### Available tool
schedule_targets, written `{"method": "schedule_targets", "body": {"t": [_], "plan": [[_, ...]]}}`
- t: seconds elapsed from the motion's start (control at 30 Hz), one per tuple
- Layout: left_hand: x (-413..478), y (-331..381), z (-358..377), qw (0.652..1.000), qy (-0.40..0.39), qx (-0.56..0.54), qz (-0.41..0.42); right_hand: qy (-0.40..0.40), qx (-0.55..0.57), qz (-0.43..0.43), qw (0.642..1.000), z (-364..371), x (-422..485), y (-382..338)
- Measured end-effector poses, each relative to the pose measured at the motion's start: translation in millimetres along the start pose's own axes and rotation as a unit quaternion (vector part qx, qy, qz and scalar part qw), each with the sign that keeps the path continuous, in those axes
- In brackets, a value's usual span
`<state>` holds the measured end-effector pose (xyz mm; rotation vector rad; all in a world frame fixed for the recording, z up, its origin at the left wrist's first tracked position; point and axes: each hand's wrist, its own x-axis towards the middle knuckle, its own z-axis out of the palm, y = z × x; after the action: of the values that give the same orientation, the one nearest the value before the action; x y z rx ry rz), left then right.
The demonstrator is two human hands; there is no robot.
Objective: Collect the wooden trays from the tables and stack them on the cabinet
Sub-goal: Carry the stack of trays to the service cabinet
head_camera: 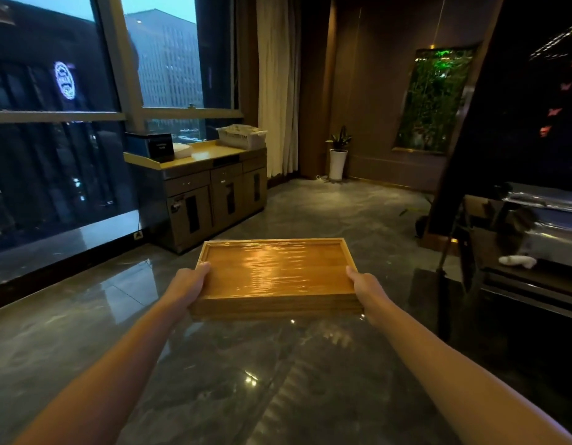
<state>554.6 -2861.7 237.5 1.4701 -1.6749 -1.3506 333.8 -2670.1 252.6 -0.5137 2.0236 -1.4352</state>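
A stack of wooden trays [275,274], wrapped in shiny film, is held level in front of me above the floor. My left hand [190,284] grips the stack's left side, thumb over the rim. On the right side my right hand [366,287] holds it the same way. The cabinet [210,187] stands ahead and to the left by the window, its wooden top [210,152] partly bare in the middle.
On the cabinet top sit a black box [161,146], a white item [181,150] and a white basket [242,136]. A potted plant [338,155] stands in the far corner. A dark counter with metal serving ware [541,216] is at right. Glossy marble floor [310,213] lies between.
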Motion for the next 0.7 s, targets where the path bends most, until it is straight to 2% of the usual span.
{"method": "schedule_targets", "body": {"t": [0.17,0.43,0.7], "plan": [[106,28,48,0.999,0.029,0.004,0.023,-0.023,0.021,-0.003,1.000,14,128,-23],[291,106,113,0.998,0.055,-0.009,-0.002,-0.040,-0.026,-0.027,0.999,40,358,-89],[489,158,137,0.994,0.104,-0.008,-0.019,-0.070,-0.034,-0.047,0.996,113,567,-156]]}}
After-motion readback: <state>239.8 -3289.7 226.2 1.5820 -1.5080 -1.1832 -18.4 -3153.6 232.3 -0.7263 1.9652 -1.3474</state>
